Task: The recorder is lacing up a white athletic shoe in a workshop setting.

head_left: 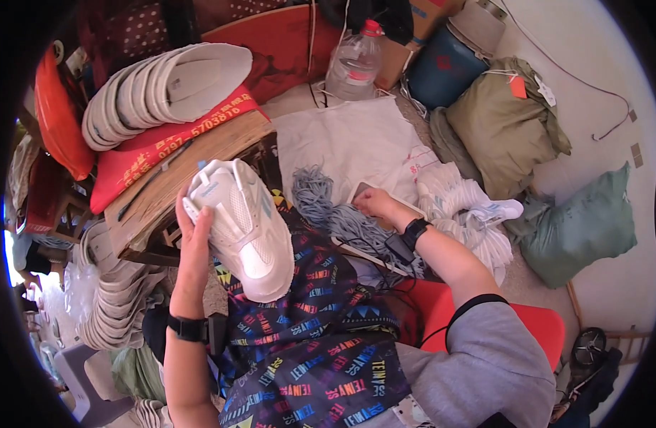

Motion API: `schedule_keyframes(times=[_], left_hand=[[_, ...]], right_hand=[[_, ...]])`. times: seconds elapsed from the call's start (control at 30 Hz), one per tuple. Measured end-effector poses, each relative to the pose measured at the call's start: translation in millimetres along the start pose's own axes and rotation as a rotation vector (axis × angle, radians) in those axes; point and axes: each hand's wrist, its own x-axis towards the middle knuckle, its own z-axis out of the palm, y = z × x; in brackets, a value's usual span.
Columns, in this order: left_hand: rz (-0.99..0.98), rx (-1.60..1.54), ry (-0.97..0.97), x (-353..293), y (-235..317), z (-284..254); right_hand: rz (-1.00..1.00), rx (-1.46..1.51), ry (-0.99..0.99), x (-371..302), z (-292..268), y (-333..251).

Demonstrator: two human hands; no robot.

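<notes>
My left hand point(196, 228) grips a white sneaker upper point(246, 221) by its side, thumb on the collar and toe pointing toward me. The upper has a mesh vamp, pale blue trim and no outsole that I can see. Over to the right, my right hand point(376, 204) is closed at a pile of blue-grey shoelaces point(356, 225), its fingers pinched on the strands. A bundle of the same laces point(312, 189) lies just left of that hand. The laces rest beside my lap, over which a dark patterned apron point(306, 321) is spread.
A wooden bench point(156, 203) at left carries a red cloth point(156, 153) and nested shoe uppers point(164, 89). More stacked uppers point(114, 299) stand below. White uppers point(470, 221), a green sack point(585, 228), an olive sack point(506, 128) and a water jug point(355, 64) surround the right and far side.
</notes>
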Motion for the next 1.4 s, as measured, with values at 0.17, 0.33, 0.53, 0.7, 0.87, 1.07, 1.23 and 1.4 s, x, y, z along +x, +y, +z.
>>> schedule_keyframes(times=[0.17,0.33,0.53,0.7,0.87,1.07,1.23,1.4], left_hand=[[-0.027,0.012,0.018,-18.2,4.9,-11.0],[-0.119,-0.009,0.008,-38.0,5.7,-30.0],[-0.199,0.066,0.059,-56.7,9.6,-46.1],[-0.052,0.125,0.153,-61.9,12.1,-45.2],[0.297,0.285,0.177,-55.8,41.7,-26.9],[0.273,0.196,0.099,-52.8,40.0,-8.7],[0.247,0.194,0.099,-60.3,34.8,-10.6],[0.236,0.211,0.122,-62.9,33.1,-16.4]], right_hand=[[-0.061,-0.163,0.125,6.7,43.0,45.3],[-0.2,-0.425,0.294,11.9,74.1,43.3],[-0.272,-0.602,0.305,13.9,61.5,32.5],[-0.284,-0.48,0.346,11.5,51.0,15.9],[-0.248,-0.131,0.258,14.4,34.7,-17.6],[-0.321,-0.598,0.112,-1.7,28.6,-48.3],[-0.457,-0.741,0.259,-4.4,36.3,-39.0],[-0.558,-1.006,0.328,-14.7,37.5,-54.3]])
